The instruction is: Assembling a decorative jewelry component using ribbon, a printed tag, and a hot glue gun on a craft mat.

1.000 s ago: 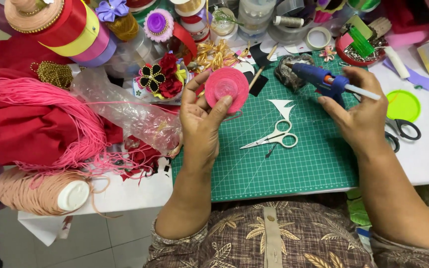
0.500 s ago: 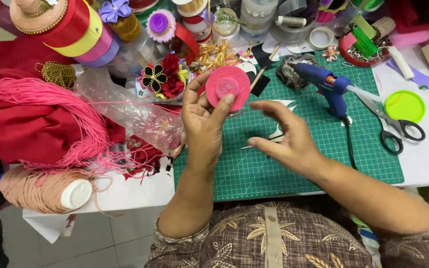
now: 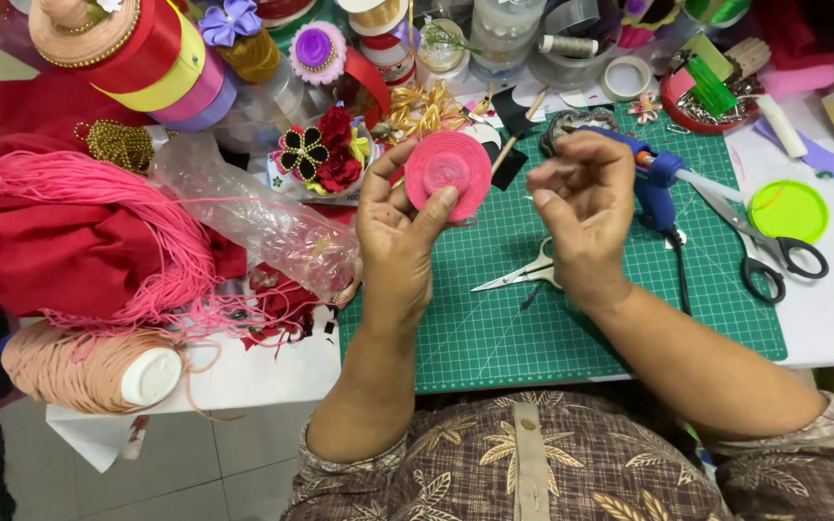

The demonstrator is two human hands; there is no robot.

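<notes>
One pink coiled disc [image 3: 448, 176] sits clamped in the left hand [image 3: 400, 241] — right hand [image 3: 581, 207] loosely curled, empty, just beside.

A round pink coiled disc [image 3: 448, 174] (cord, it seems) stands upright above the green mat.

small scissors [image 3: 523, 275]: handles hidden behind right hand [image 3: 581, 217], below its fingers. Glue gun [image 3: 653, 178] rear covered by those knuckles. Pink coil [image 3: 449, 174] lower edge behind left hand [image 3: 396, 236] thumb. Ribbon spools [image 3: 147, 53] above fingers cut by top edge.
</notes>
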